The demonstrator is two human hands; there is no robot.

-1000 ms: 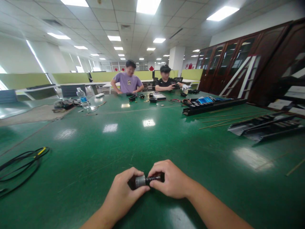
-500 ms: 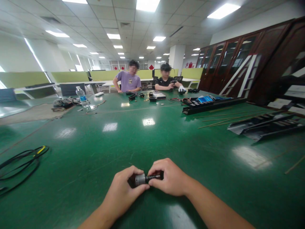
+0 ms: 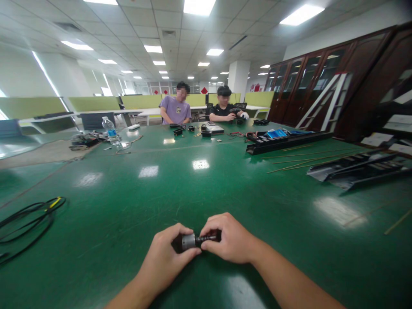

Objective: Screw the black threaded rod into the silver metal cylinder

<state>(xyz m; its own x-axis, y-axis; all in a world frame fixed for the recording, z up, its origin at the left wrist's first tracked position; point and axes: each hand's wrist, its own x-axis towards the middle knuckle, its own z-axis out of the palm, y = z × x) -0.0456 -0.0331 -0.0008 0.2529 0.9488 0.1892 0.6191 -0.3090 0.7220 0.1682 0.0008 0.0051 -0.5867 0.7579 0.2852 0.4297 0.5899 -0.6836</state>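
Note:
Close to me, above the green table [image 3: 174, 189], a metal part with a grey cylindrical body [image 3: 188, 242] and a thin dark ridged shaft [image 3: 208, 238] lies crosswise between both hands. My left hand [image 3: 167, 251] is closed round the cylindrical end, its thumb below and forefinger above. The thumb and fingers of my right hand [image 3: 228, 240] pinch the shaft on the right. Part of the left end is covered by my left palm. I cannot make out exactly what kind of part it is.
A coiled black cable [image 3: 48, 210] lies on the left. Black metal channels [image 3: 354, 171] and thin rods [image 3: 305, 163] are on the right. Far back are a water bottle [image 3: 110, 128], small black parts [image 3: 206, 134] and two seated people, one wearing a white glove [image 3: 244, 116].
My hands and the metal part have hardly moved. Across the table, the person in purple has shifted slightly right, and the other person's gloved hand has moved up and back.

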